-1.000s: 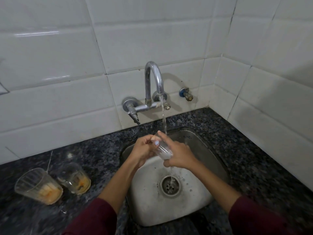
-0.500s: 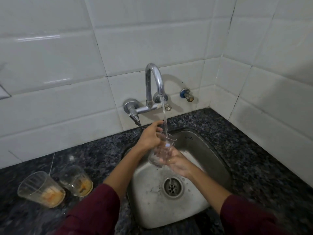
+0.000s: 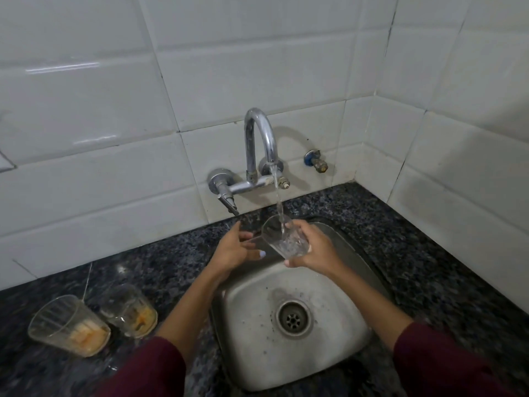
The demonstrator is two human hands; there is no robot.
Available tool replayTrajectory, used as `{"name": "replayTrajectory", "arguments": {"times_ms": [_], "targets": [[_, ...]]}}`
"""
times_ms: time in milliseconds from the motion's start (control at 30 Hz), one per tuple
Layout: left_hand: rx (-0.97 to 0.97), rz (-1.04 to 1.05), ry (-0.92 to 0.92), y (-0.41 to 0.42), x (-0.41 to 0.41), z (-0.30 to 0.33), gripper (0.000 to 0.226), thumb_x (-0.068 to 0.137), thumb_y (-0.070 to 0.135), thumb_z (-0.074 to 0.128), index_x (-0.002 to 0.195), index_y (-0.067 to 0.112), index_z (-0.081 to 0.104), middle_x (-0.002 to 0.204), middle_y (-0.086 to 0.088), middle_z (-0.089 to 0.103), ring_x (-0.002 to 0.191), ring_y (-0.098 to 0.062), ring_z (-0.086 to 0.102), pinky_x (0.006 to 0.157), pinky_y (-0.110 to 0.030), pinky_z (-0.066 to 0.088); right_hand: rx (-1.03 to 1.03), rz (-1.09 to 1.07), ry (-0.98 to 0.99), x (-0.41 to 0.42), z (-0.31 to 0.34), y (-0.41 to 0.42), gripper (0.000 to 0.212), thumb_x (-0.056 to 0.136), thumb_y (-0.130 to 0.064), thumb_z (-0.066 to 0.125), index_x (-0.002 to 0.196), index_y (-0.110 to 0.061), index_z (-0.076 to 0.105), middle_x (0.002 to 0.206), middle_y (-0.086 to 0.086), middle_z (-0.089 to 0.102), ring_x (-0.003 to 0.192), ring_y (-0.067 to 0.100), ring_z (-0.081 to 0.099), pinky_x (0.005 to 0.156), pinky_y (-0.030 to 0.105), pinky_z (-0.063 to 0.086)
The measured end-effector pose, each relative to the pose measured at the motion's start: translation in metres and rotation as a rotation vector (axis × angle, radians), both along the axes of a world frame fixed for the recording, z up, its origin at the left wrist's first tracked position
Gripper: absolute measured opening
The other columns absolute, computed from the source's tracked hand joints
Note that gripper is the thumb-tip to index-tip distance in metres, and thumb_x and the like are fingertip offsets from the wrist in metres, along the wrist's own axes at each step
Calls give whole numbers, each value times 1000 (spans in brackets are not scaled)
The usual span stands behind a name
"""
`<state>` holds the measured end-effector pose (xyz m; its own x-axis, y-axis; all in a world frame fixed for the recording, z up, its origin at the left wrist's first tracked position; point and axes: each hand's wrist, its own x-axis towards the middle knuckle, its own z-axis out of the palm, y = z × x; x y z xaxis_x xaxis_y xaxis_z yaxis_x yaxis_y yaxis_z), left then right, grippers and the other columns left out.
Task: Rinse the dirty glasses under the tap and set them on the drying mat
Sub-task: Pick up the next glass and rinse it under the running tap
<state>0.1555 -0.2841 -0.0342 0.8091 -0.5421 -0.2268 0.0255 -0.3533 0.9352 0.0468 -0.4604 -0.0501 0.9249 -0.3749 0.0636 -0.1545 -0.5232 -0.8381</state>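
Two dirty glasses (image 3: 94, 322) beside sink (image 3: 337, 365)

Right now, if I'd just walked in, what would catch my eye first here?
Probably the stream from the chrome tap pouring into a clear glass, held tilted over the steel sink by the right hand, with the left hand open beside it. Next, two dirty glasses with orange residue, standing on the dark counter to the left of the sink.
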Motion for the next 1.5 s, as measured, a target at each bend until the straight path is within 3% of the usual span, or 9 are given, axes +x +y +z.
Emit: {"name": "replayTrajectory", "arguments": {"times_ms": [167, 233, 500, 667, 833, 1233, 1300, 1400, 1500], "targets": [[104, 265, -71, -23, 27, 10, 50, 93, 20, 58, 131, 7, 29, 92, -10, 57, 77, -30, 65, 61, -41, 59, -255, 98, 199, -16, 29, -24, 86, 53, -28, 88, 129, -31, 47, 118, 3, 51, 107, 17, 52, 83, 24, 39], [171, 330, -175, -35, 39, 11, 40, 95, 24, 50, 124, 7, 29, 98, -16, 61, 80, -35, 67, 68, -46, 59, -303, 115, 220, -21, 41, -27, 80, 52, -28, 87, 123, -31, 49, 116, 1, 54, 102, 16, 54, 84, 30, 46], [634, 264, -560, -31, 31, -1, 56, 93, 2, 40, 141, -3, 12, 115, -27, 59, 102, -43, 59, 81, -48, 46, -518, 170, 341, -24, 57, -26, 63, 52, -36, 85, 105, -34, 49, 104, -2, 54, 97, 21, 49, 75, 33, 43], [500, 254, -566, -30, 43, 2, 50, 87, 21, 57, 124, -4, 34, 99, -20, 60, 94, -42, 60, 69, -37, 41, -573, 194, 335, -22, 55, -17, 64, 55, -35, 85, 109, -33, 50, 107, -1, 55, 101, 22, 44, 76, 33, 42], [521, 338, -620, -33, 42, 5, 38, 101, 29, 34, 119, -4, 40, 108, -27, 63, 99, -46, 59, 76, -44, 43, -580, 212, 332, -21, 54, -10, 63, 54, -35, 84, 106, -35, 49, 103, -2, 54, 100, 21, 44, 83, 37, 45], [955, 76, -745, -23, 14, 30, 27, 95, 18, 46, 114, 1, 57, 112, -19, 64, 101, -37, 61, 79, -42, 49, -523, 257, 301, -36, 66, -3, 77, 55, -27, 86, 120, -29, 44, 118, -2, 44, 112, 18, 39, 88, 34, 44], [851, -154, -728, -17, -9, 29, 27, 86, 18, 60, 111, 7, 59, 117, -14, 64, 103, -30, 61, 86, -37, 50, -458, 251, 254, -37, 68, -2, 81, 53, -27, 88, 120, -26, 43, 121, -2, 47, 113, 17, 41, 87, 32, 42], [391, -539, -486, -3, -49, 13, 85, 68, 29, 82, 142, 20, 40, 137, 5, 53, 122, -12, 52, 103, -24, 39, -345, 233, 172, -36, 67, 2, 87, 47, -29, 90, 119, -27, 42, 117, -3, 53, 108, 17, 49, 87, 32, 46], [131, -342, -391, 8, -77, -14, 87, 59, 46, 85, 134, 26, 46, 126, 9, 61, 115, -9, 58, 102, -33, 46, -150, 184, 53, -34, 57, 18, 88, 44, -25, 91, 118, -30, 43, 111, -6, 56, 105, 15, 56, 89, 35, 50]]}}
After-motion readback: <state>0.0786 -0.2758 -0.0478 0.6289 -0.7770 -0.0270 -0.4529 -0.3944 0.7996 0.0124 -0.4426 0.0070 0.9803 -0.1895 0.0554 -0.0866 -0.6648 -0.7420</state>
